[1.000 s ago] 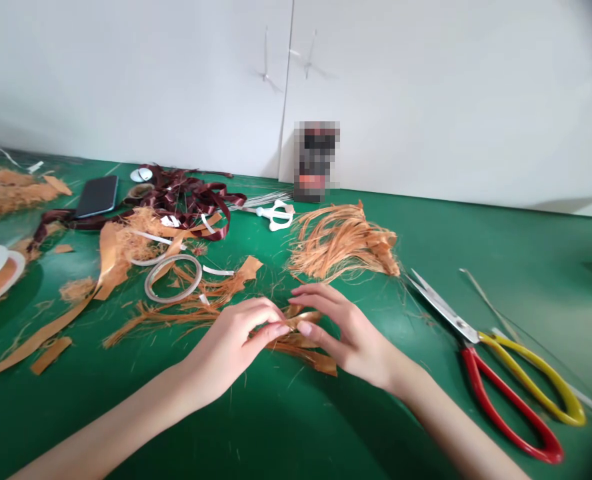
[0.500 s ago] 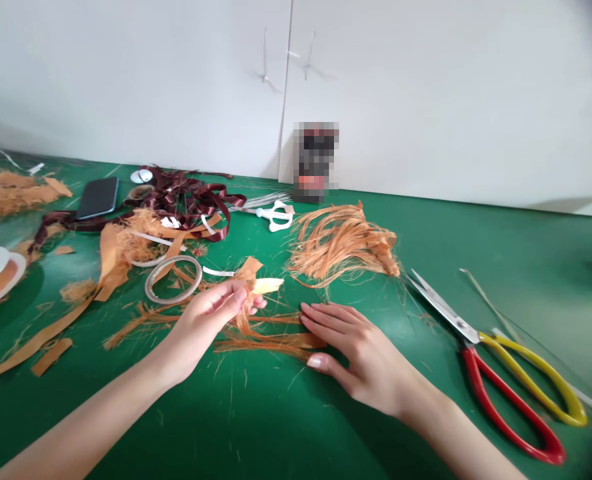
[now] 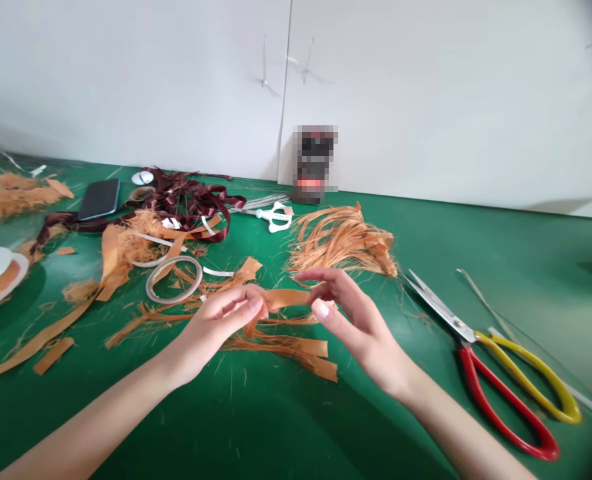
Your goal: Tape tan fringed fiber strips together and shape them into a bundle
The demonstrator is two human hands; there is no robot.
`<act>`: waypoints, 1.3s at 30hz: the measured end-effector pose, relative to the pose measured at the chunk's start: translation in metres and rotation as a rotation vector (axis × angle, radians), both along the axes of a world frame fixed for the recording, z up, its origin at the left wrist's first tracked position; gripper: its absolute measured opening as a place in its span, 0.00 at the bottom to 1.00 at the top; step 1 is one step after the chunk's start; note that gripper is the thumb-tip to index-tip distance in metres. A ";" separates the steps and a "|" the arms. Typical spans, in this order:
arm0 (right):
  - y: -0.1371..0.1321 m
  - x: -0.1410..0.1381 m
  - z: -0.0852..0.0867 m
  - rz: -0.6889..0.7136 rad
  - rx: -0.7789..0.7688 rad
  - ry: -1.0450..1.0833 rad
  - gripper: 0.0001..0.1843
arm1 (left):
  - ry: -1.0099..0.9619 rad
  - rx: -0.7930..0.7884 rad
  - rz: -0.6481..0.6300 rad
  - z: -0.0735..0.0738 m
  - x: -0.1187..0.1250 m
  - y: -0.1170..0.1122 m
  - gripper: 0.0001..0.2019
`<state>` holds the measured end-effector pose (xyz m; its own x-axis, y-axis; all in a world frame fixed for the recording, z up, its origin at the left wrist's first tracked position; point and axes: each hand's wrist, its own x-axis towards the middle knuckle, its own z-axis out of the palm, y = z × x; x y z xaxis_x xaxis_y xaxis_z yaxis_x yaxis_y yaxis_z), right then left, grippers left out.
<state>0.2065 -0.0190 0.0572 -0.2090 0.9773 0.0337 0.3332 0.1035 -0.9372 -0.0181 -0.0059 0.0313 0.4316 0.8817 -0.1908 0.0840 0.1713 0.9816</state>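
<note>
My left hand is closed in a pinch on a short orange-brown ribbon strip, which sticks out to the right. Its left part is hidden by the fingers. Curved and apart, the fingers of my right hand are at the strip's right end; the ribbon tip meets or passes behind them. Below both hands lie frayed ribbon pieces on the green table. Farther back rests a bundle of frayed orange strands.
Large scissors with red and yellow handles lie at right. White-handled scissors sit farther back. At left are a tape ring, dark brown ribbon, a phone and a white spool. A blurred box stands against the wall.
My right hand has lifted from the ribbon pieces on the table and curled toward the strip. My left hand has moved slightly right, and the strip now points toward my right hand.
</note>
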 end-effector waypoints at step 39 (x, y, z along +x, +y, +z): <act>0.013 0.008 0.032 0.318 -0.226 0.109 0.08 | 1.121 0.888 -0.099 -0.038 -0.019 0.020 0.25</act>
